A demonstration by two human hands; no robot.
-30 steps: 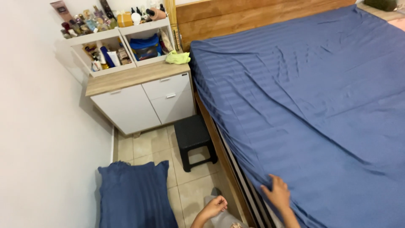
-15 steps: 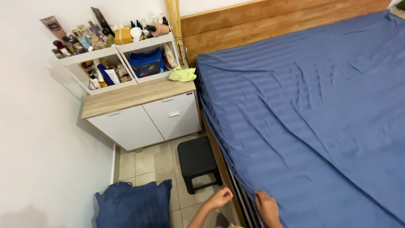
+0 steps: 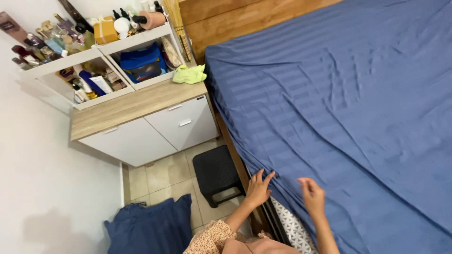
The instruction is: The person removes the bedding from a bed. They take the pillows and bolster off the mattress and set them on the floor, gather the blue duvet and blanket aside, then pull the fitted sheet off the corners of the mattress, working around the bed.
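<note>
A: Nearest the camera, what are the hands doing at the bed's edge?

B: The left hand [image 3: 258, 188] lies with fingers spread against the hem of the blue sheet [image 3: 339, 108], right at the side of the bed [image 3: 235, 23]. The right hand [image 3: 312, 196] sits on the sheet just inside that edge, fingers loosely curled; whether it pinches any cloth cannot be told. Below them, a patterned mattress side [image 3: 293, 228] shows where the sheet is not drawn down.

A: What could go wrong from here?

B: As a judgement: the sheet lies creased across the bed, so a hard pull at this edge could drag it off a far corner, or bunch the folds more. The black stool [image 3: 217, 175] stands on the floor just beside the bed, close to the person's legs, and could trip a step sideways. A blue pillow [image 3: 149, 229] lies on the floor farther from the bed, beyond the stool.

A: And farther off, the containers?

B: Beside the bed's head stands a white cabinet [image 3: 141, 131], its doors closed, with a green cloth [image 3: 189, 74] on its tabletop. Above it, the white shelf [image 3: 103, 66] holds bottles and tubes in one compartment and a blue bag [image 3: 140, 63] in the one nearer the bed. Bottles and a yellow box [image 3: 105, 30] crowd its top.
</note>
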